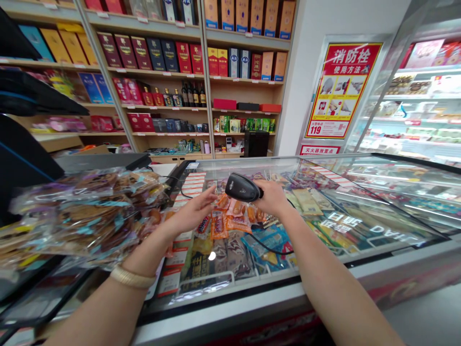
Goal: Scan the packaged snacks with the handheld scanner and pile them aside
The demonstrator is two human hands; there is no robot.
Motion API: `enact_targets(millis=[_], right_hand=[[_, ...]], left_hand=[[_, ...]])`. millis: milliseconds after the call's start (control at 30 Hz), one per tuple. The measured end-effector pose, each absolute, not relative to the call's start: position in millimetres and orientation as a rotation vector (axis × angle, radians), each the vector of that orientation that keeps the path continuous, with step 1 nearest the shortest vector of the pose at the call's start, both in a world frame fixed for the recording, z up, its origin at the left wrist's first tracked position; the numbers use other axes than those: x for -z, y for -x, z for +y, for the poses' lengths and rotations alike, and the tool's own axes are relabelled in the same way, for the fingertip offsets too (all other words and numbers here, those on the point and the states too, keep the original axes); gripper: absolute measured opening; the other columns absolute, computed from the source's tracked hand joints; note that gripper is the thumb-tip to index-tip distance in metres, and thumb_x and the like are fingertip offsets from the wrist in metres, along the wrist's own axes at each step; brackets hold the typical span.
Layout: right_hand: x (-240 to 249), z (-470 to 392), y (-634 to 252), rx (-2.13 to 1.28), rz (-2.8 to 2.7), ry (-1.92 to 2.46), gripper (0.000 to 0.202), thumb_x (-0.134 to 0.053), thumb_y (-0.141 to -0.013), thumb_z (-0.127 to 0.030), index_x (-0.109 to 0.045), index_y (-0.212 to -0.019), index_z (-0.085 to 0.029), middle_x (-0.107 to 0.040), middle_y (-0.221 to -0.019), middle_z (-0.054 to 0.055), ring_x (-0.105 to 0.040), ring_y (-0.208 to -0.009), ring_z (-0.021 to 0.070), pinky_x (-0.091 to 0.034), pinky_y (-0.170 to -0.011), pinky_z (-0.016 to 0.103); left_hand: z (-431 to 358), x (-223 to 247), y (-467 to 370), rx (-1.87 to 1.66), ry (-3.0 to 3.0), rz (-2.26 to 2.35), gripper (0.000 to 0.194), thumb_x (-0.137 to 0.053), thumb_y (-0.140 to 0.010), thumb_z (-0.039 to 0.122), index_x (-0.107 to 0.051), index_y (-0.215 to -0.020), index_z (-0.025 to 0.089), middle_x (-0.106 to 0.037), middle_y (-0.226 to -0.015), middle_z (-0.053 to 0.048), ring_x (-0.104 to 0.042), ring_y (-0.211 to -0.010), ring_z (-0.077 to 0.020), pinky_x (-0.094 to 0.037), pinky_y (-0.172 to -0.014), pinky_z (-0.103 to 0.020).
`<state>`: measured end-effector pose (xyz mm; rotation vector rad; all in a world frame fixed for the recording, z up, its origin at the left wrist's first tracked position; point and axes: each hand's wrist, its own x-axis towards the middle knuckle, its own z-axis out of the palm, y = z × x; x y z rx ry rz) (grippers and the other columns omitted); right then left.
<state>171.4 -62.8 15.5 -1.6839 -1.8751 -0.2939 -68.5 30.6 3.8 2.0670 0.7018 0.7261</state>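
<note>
With my right hand (270, 196) I'm gripping the handheld barcode scanner (243, 187) over sausage packets (237, 218) near the chest freezer's (216, 313) left edge, while my left hand's (196, 209) loosely spread fingers are hovering beside it.

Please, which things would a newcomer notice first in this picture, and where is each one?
Probably first the black barcode scanner, in the right hand above the glass-topped display freezer. Next, perhaps, the red and yellow fire hydrant poster on the wall, right of the shelves of boxes. The heap of clear-bagged goods at the left also stands out.
</note>
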Motion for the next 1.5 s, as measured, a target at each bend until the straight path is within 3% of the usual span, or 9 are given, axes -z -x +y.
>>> enact_targets(millis=[100, 233, 500, 633, 800, 933, 1100, 1233, 1500], right_hand=[[-14, -62, -172, 0.295, -1.868, 1.683, 0.026, -0.063, -0.072, -0.023, -0.069, -0.097, -0.022, -0.073, -0.098, 0.005, -0.066, -0.091, 0.0230, -0.046, -0.075, 0.028], [-14, -62, -173, 0.313, -1.859, 1.684, 0.022, -0.064, -0.072, -0.024, -0.069, -0.093, -0.022, -0.073, -0.095, 0.005, -0.066, -0.089, 0.0229, -0.045, -0.073, 0.028], [-15, -62, -173, 0.313, -1.873, 1.670, 0.021, -0.064, -0.071, -0.023, -0.069, -0.092, -0.022, -0.073, -0.095, 0.005, -0.066, -0.087, 0.0217, -0.044, -0.072, 0.027], [-14, -62, -172, 0.323, -1.883, 1.676, 0.018, -0.064, -0.072, -0.024, -0.068, -0.089, -0.021, -0.073, -0.093, 0.005, -0.066, -0.085, 0.0216, -0.043, -0.070, 0.027], [-13, -61, -172, 0.335, -1.889, 1.674, 0.014, -0.063, -0.072, -0.024, -0.067, -0.085, -0.021, -0.073, -0.088, 0.005, -0.066, -0.082, 0.0213, -0.043, -0.068, 0.026], [-13, -61, -171, 0.316, -1.892, 1.678, 0.013, -0.063, -0.074, -0.026, -0.067, -0.085, -0.021, -0.072, -0.088, 0.005, -0.066, -0.083, 0.0211, -0.043, -0.069, 0.026], [-13, -62, -171, 0.309, -1.894, 1.649, 0.017, -0.065, -0.074, -0.028, -0.068, -0.090, -0.021, -0.072, -0.089, 0.005, -0.066, -0.086, 0.0215, -0.044, -0.071, 0.027], [-13, -62, -170, 0.286, -1.907, 1.627, 0.022, -0.064, -0.074, -0.026, -0.069, -0.095, -0.022, -0.073, -0.095, 0.005, -0.066, -0.090, 0.0218, -0.046, -0.075, 0.027], [-15, -63, -168, 0.269, -1.934, 1.600, 0.026, -0.063, -0.074, -0.023, -0.069, -0.099, -0.023, -0.073, -0.099, 0.005, -0.066, -0.094, 0.0222, -0.046, -0.079, 0.028]], left_hand=[[35, -5, 71, -0.772, -2.219, 0.722, 0.064, -0.053, -0.076, 0.039, -0.050, -0.135, 0.014, -0.063, -0.126, -0.014, -0.058, -0.118, -0.0256, -0.045, -0.100, -0.042], [47, -23, 90, -0.833, -2.423, 1.215, 0.053, -0.047, -0.078, 0.036, -0.061, -0.124, 0.014, -0.067, -0.121, -0.012, -0.064, -0.106, -0.0262, -0.049, -0.094, -0.039], [53, -38, 117, 0.112, -2.609, 1.770, 0.068, -0.060, -0.068, 0.049, -0.059, -0.127, 0.015, -0.062, -0.124, -0.022, -0.063, -0.107, -0.0360, -0.050, -0.084, -0.039], [49, -32, 114, 0.297, -2.644, 1.714, 0.063, -0.063, -0.067, 0.033, -0.057, -0.127, 0.015, -0.062, -0.124, -0.023, -0.063, -0.108, -0.0346, -0.049, -0.085, -0.038], [52, -31, 111, -0.052, -2.640, 1.784, 0.054, -0.057, -0.073, 0.021, -0.057, -0.127, 0.014, -0.066, -0.119, -0.019, -0.063, -0.109, -0.0325, -0.049, -0.087, -0.036], [53, -34, 108, -0.367, -2.562, 1.796, 0.039, -0.063, -0.065, 0.021, -0.069, -0.103, 0.015, -0.073, -0.099, -0.015, -0.067, -0.096, -0.0325, -0.051, -0.082, -0.036], [47, -32, 98, -0.885, -2.041, 1.548, 0.027, -0.068, -0.061, 0.020, -0.070, -0.087, 0.016, -0.072, -0.075, -0.006, -0.068, -0.068, -0.0220, -0.052, -0.060, -0.028], [37, -34, 90, -0.970, -1.480, 1.196, 0.020, -0.071, -0.061, 0.016, -0.069, -0.082, 0.015, -0.068, -0.065, -0.001, -0.060, -0.051, -0.0136, -0.048, -0.045, -0.022], [34, -40, 82, -0.907, -0.972, 0.906, 0.012, -0.059, -0.074, 0.003, -0.064, -0.080, 0.012, -0.070, -0.075, -0.006, -0.069, -0.067, -0.0145, -0.060, -0.065, -0.027]])
